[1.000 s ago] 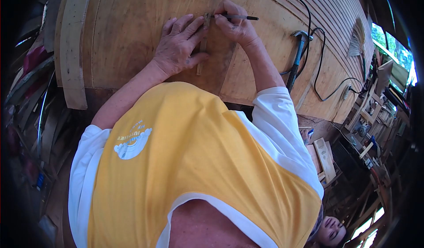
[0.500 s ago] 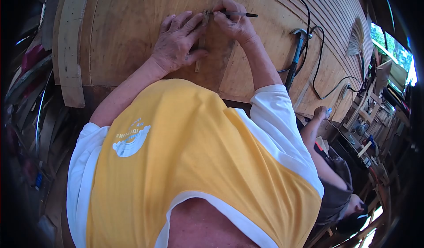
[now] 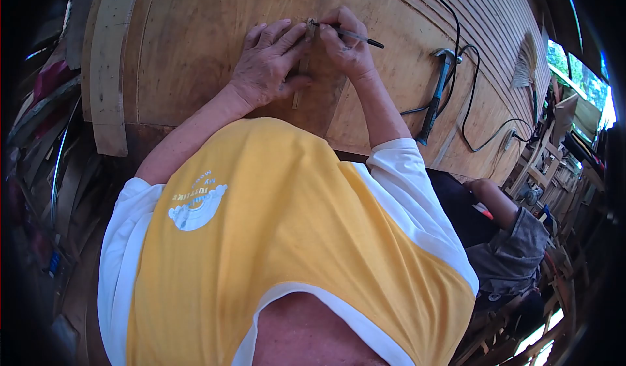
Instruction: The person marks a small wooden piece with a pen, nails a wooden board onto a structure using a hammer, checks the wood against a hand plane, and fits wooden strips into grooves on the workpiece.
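Observation:
My left hand (image 3: pixel 267 66) lies palm down on a brown wooden panel (image 3: pixel 195 40), its fingers stretched out and the thumb apart. Its fingertips and thumb rest over a narrow wood strip (image 3: pixel 297 98), whose middle is partly hidden beneath them. In my right hand (image 3: pixel 347 45) is a slim pen (image 3: pixel 373 42) with a dark end, pinched between thumb and fingers. The pen's tip meets the strip's far end, right beside the left fingertips.
To the right lie a blue-handled claw hammer (image 3: pixel 438 92) and a looping black cable (image 3: pixel 471 98). A pale bristle brush (image 3: pixel 525 66) rests on the grooved part farther right. At lower right another person (image 3: pixel 508 248) is close to the panel's edge. Long boards (image 3: pixel 107 72) border the left side.
The pen in my right hand has tilted, its back end now lower. My left hand has shifted slightly right. The other person's arm has drawn back from the panel.

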`<action>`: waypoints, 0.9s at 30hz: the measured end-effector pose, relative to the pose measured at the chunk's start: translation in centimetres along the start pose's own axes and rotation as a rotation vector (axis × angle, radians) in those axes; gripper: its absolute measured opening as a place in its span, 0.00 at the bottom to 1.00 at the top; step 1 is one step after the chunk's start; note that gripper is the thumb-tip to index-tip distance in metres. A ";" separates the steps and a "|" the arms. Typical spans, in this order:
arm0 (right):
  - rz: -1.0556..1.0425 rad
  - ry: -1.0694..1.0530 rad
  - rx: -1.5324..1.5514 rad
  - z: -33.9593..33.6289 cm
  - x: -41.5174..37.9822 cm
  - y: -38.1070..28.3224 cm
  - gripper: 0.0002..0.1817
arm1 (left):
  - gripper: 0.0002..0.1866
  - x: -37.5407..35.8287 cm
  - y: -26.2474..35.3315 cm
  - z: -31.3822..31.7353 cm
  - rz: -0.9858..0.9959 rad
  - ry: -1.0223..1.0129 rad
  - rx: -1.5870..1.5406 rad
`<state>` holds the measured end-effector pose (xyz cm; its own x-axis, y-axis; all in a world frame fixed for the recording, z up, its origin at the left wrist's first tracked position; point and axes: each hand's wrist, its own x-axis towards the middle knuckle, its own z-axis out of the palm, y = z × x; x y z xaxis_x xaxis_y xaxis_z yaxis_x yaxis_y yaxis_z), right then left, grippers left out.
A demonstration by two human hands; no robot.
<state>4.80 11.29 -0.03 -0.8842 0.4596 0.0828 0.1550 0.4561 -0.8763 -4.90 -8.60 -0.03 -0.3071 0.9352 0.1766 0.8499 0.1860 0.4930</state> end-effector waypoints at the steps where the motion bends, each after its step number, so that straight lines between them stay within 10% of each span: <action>1: 0.008 0.016 0.003 0.0 0.0 -0.1 0.05 | 0.44 0.0 0.0 0.0 0.002 0.004 0.000; 27: -0.061 0.074 -0.146 1.0 -0.2 0.6 0.08 | 0.41 0.0 0.0 0.1 -0.008 -0.006 0.003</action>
<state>4.61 10.71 -1.07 -0.8600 0.4799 0.1734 0.1690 0.5886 -0.7906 -4.89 -8.63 -0.10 -0.3116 0.9353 0.1675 0.8484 0.1945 0.4923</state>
